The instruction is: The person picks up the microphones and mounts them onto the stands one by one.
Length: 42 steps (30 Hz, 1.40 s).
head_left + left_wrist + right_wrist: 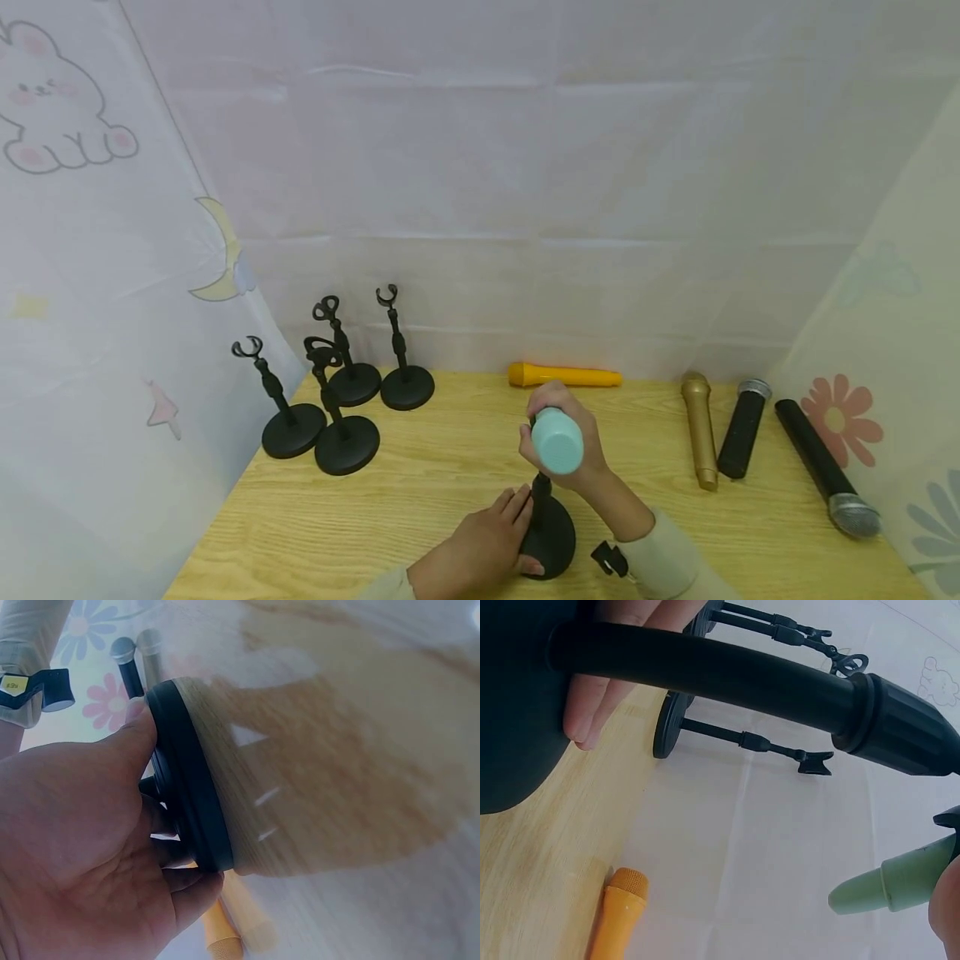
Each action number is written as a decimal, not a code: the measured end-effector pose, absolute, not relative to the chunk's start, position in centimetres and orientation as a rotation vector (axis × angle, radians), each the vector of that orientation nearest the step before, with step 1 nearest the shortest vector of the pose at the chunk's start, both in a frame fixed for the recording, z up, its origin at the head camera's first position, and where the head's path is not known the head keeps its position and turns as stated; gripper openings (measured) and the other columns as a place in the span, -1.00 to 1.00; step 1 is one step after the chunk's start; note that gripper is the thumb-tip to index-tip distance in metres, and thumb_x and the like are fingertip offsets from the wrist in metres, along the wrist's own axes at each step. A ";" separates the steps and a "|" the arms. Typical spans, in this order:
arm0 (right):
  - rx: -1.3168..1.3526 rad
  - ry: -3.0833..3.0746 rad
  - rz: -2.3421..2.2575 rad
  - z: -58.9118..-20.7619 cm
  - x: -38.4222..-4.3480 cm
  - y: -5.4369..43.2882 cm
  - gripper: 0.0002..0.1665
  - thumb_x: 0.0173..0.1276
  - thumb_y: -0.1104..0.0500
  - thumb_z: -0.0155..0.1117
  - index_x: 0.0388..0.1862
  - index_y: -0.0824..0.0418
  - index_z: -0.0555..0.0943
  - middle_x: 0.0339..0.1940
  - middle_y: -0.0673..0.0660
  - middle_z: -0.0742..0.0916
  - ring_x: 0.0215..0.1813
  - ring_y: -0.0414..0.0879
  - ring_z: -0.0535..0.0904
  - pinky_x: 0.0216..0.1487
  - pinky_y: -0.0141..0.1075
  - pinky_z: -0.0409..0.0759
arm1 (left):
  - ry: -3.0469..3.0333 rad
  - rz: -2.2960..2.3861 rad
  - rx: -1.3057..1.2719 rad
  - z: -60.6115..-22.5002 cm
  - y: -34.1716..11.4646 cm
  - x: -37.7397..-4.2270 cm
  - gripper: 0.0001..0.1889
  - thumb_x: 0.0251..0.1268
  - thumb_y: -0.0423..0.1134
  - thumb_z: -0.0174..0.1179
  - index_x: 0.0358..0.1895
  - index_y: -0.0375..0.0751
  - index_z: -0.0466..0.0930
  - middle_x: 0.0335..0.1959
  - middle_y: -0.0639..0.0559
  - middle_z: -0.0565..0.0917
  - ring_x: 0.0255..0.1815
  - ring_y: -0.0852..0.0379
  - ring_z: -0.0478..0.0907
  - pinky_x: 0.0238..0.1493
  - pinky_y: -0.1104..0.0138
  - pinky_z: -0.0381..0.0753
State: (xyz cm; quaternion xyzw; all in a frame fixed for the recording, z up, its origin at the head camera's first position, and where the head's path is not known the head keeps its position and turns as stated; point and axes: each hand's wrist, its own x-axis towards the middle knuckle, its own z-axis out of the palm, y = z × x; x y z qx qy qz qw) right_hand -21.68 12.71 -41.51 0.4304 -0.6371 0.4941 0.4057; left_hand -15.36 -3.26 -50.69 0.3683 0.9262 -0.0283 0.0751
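A mint-green microphone (558, 442) points its head up at the camera in the head view, and my right hand (588, 446) grips it at the top of a black microphone stand (552, 537). My left hand (480, 537) holds the stand's round base (187, 780) down on the table, thumb on one edge and fingers round the other. In the right wrist view the stand's pole (727, 671) crosses the top, and the tapered tail of the green microphone (892, 885) shows beside a piece of the black clip. My right palm hides most of the clip.
Several black stands (347, 446) are grouped at the back left. A yellow microphone (570, 376) lies along the back edge. To the right lie a gold microphone (701, 433), a short black one (742, 433) and a longer black one (817, 454).
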 end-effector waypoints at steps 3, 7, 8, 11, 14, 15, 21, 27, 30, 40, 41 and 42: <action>1.082 -1.600 1.230 -41.6 -21.8 12.7 -0.62 0.35 0.06 0.36 -0.25 0.39 0.52 -0.33 0.17 0.63 -0.28 -0.08 0.56 -0.01 -0.48 0.56 | 2.777 -0.088 1.103 -50.7 -3.3 -15.4 -0.10 0.36 0.45 -0.15 0.58 -0.08 0.22 0.63 0.06 0.15 0.58 0.09 0.18 0.22 0.40 0.54; 1.072 -1.595 1.223 -41.6 -21.8 12.7 -0.63 0.35 0.06 0.37 -0.28 0.37 0.53 -0.36 0.14 0.63 -0.32 -0.09 0.57 -0.04 -0.50 0.58 | 2.771 -0.085 1.099 -50.6 -3.3 -15.4 -0.10 0.37 0.45 -0.15 0.58 -0.08 0.22 0.63 0.06 0.14 0.58 0.09 0.18 0.25 0.40 0.52; 1.071 -1.595 1.225 -41.6 -21.8 12.6 -0.64 0.35 0.06 0.37 -0.28 0.36 0.54 -0.36 0.14 0.63 -0.33 -0.10 0.57 -0.04 -0.50 0.58 | 2.771 -0.084 1.099 -50.6 -3.3 -15.4 -0.10 0.37 0.45 -0.15 0.58 -0.08 0.22 0.63 0.06 0.14 0.58 0.09 0.18 0.25 0.39 0.52; 1.071 -1.588 1.236 -41.5 -21.7 12.6 -0.65 0.35 0.07 0.38 -0.29 0.36 0.54 -0.38 0.14 0.64 -0.34 -0.10 0.58 -0.05 -0.50 0.59 | 2.764 -0.075 1.099 -50.6 -3.3 -15.5 -0.10 0.37 0.45 -0.15 0.58 -0.09 0.22 0.63 0.06 0.14 0.59 0.08 0.18 0.27 0.38 0.51; 1.075 -1.583 1.248 -41.4 -21.6 12.5 -0.67 0.35 0.09 0.38 -0.30 0.36 0.55 -0.38 0.14 0.65 -0.34 -0.09 0.59 -0.05 -0.49 0.60 | 2.757 -0.069 1.098 -50.7 -3.3 -15.5 -0.10 0.37 0.45 -0.15 0.59 -0.09 0.21 0.63 0.06 0.13 0.59 0.08 0.17 0.28 0.37 0.50; 1.076 -1.581 1.251 -41.4 -21.6 12.5 -0.67 0.35 0.09 0.37 -0.30 0.36 0.55 -0.38 0.15 0.65 -0.34 -0.08 0.60 -0.05 -0.49 0.60 | 2.755 -0.067 1.096 -50.7 -3.3 -15.5 -0.10 0.37 0.45 -0.15 0.59 -0.09 0.20 0.63 0.06 0.13 0.59 0.07 0.17 0.29 0.37 0.50; 1.078 -1.581 1.265 -41.6 -21.4 12.5 -0.69 0.36 0.09 0.38 -0.32 0.34 0.57 -0.39 0.16 0.68 -0.34 -0.06 0.63 -0.03 -0.47 0.62 | 2.755 -0.069 1.085 -50.7 -3.2 -15.5 -0.09 0.36 0.45 -0.14 0.59 -0.08 0.19 0.64 0.07 0.12 0.59 0.08 0.16 0.26 0.36 0.53; 1.158 -1.530 1.265 -41.8 -21.6 12.6 -0.74 0.36 0.14 0.37 -0.39 0.30 0.57 -0.42 0.17 0.68 -0.37 -0.05 0.63 -0.09 -0.44 0.64 | 2.751 -0.070 1.072 -50.7 -3.2 -15.5 -0.09 0.36 0.46 -0.14 0.60 -0.08 0.17 0.64 0.08 0.10 0.60 0.09 0.15 0.27 0.37 0.52; 1.223 -1.497 1.278 -41.9 -21.8 12.6 -0.79 0.36 0.21 0.36 -0.42 0.27 0.57 -0.43 0.17 0.67 -0.38 -0.04 0.61 -0.15 -0.41 0.64 | 2.751 -0.079 1.076 -50.7 -3.2 -15.4 -0.09 0.36 0.45 -0.14 0.60 -0.09 0.17 0.64 0.07 0.11 0.60 0.08 0.15 0.27 0.37 0.51; 1.254 -1.509 1.295 -42.2 -22.0 12.8 -0.83 0.33 0.26 0.38 -0.42 0.26 0.58 -0.41 0.17 0.69 -0.34 -0.05 0.62 -0.09 -0.42 0.64 | 2.765 -0.098 1.099 -51.2 -3.2 -15.5 -0.08 0.38 0.47 -0.19 0.60 -0.11 0.16 0.64 0.05 0.11 0.59 0.07 0.16 0.29 0.37 0.50; 1.260 -1.504 1.290 -42.1 -22.0 12.8 -0.84 0.33 0.27 0.38 -0.41 0.26 0.58 -0.41 0.17 0.68 -0.34 -0.05 0.62 -0.10 -0.42 0.64 | 2.762 -0.096 1.099 -51.1 -3.2 -15.5 -0.08 0.38 0.47 -0.20 0.61 -0.10 0.16 0.64 0.05 0.11 0.59 0.07 0.16 0.29 0.37 0.50; 1.263 -1.499 1.282 -42.1 -22.1 12.8 -0.84 0.33 0.27 0.37 -0.41 0.26 0.58 -0.42 0.16 0.68 -0.35 -0.06 0.61 -0.11 -0.41 0.63 | 2.761 -0.095 1.100 -51.1 -3.2 -15.5 -0.08 0.38 0.47 -0.20 0.61 -0.10 0.16 0.64 0.05 0.10 0.59 0.07 0.16 0.29 0.37 0.50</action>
